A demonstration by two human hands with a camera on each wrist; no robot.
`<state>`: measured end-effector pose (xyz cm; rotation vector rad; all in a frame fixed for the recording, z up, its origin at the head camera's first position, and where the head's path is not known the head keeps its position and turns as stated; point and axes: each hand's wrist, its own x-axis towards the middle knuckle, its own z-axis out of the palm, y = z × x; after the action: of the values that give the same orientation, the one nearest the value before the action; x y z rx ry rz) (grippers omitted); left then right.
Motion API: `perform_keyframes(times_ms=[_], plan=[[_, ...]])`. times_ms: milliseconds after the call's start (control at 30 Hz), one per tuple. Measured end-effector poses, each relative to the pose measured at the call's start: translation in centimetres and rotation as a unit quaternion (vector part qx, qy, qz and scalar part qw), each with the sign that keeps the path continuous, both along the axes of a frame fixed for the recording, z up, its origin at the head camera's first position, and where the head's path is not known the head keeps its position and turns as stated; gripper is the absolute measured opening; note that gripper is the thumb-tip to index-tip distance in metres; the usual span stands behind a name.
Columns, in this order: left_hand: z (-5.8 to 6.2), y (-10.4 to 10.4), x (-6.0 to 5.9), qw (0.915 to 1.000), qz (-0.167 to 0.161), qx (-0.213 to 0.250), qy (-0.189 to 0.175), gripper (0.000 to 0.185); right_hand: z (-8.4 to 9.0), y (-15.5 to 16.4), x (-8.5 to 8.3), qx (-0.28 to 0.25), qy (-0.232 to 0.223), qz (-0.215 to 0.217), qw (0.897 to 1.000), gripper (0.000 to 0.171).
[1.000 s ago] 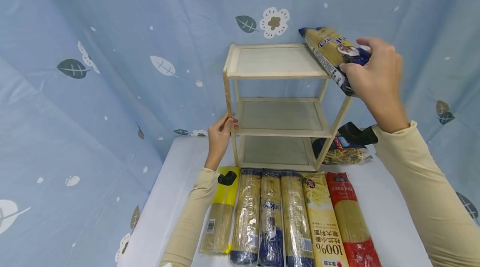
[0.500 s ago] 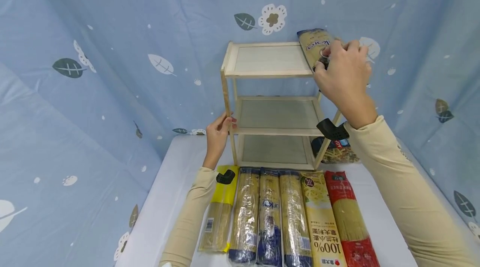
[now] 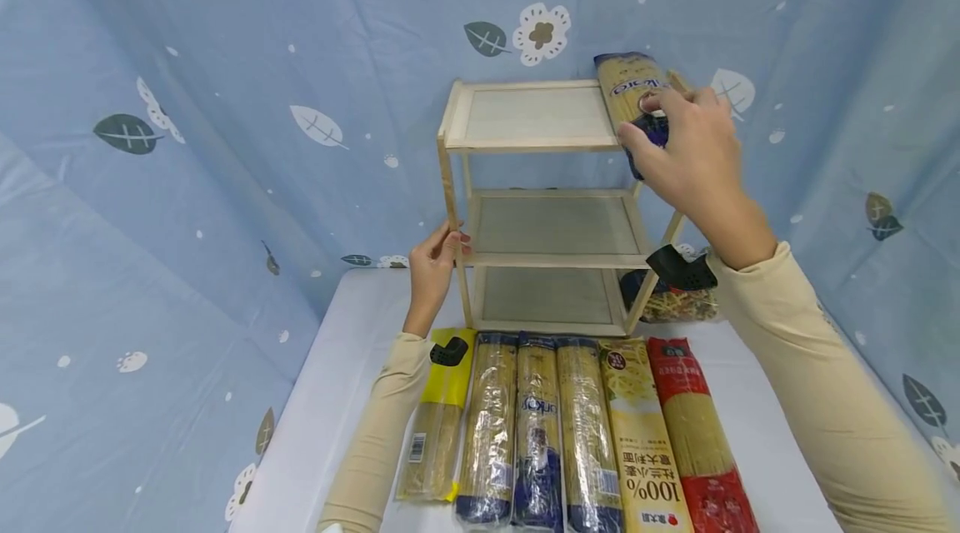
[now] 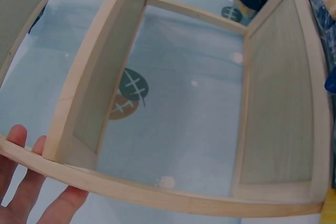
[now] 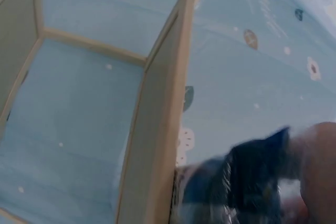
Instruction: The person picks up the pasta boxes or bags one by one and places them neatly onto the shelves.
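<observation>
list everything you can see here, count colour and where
wooden shelf rack: 1, pale wood, three tiers, back of table
held pasta pack: 1, yellow and blue, right edge of top tier
pasta packs in row: 6, one yellow, three clear with blue, one yellow printed, one red, front of table
pasta bag: 1, blue, behind rack's right leg
table: 1, white
backdrop cloth: 1, blue, leaf print
left hand: grips rack's front left post
right hand: holds held pasta pack

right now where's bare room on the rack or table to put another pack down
The wooden rack has bare room on its middle shelf, its bottom shelf, and the top shelf left of the spaghetti pack in the right hand. The table is bare left of the left hand. The front is crowded: a row of pasta packs.
</observation>
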<state>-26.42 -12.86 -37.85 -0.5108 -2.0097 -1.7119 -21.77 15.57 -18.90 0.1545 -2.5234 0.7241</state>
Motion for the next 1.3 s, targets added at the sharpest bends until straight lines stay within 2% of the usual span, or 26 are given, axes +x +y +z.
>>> perform_keyframes(times_ms=[133, 267, 567, 700, 833, 1067, 1300], plan=[[-0.1, 0.0, 0.0, 1.0000, -0.003, 0.000, 0.000, 0.032, -0.3, 0.9, 0.9, -0.008, -0.003, 0.049, 0.999, 0.049], [-0.2, 0.1, 0.1, 1.0000, -0.003, 0.004, 0.002, 0.032, -0.9, 1.8, 2.0, -0.013, 0.000, 0.072, 0.997, 0.050], [-0.1, 0.4, 0.0, 0.9999, -0.003, 0.008, 0.009, 0.030, -3.1, 3.8, 4.8, -0.004, 0.089, 0.125, 0.988, 0.046], [-0.2, 0.5, 0.0, 0.9999, 0.002, 0.003, 0.012, 0.030, -3.9, 4.5, 6.1, 0.001, 0.108, 0.137, 0.985, 0.050], [-0.3, 0.5, 0.0, 0.9999, 0.005, 0.002, 0.014, 0.030, -5.0, 5.3, 7.5, 0.017, 0.115, 0.127, 0.985, 0.059], [-0.4, 0.3, 0.0, 0.9998, 0.007, 0.004, 0.016, 0.030, -7.1, 6.7, 9.4, 0.052, 0.052, 0.109, 0.991, 0.083], [-0.5, 0.3, 0.1, 0.9998, 0.011, -0.002, 0.018, 0.034, -9.7, 7.8, 10.5, 0.060, -0.001, 0.099, 0.993, 0.080]])
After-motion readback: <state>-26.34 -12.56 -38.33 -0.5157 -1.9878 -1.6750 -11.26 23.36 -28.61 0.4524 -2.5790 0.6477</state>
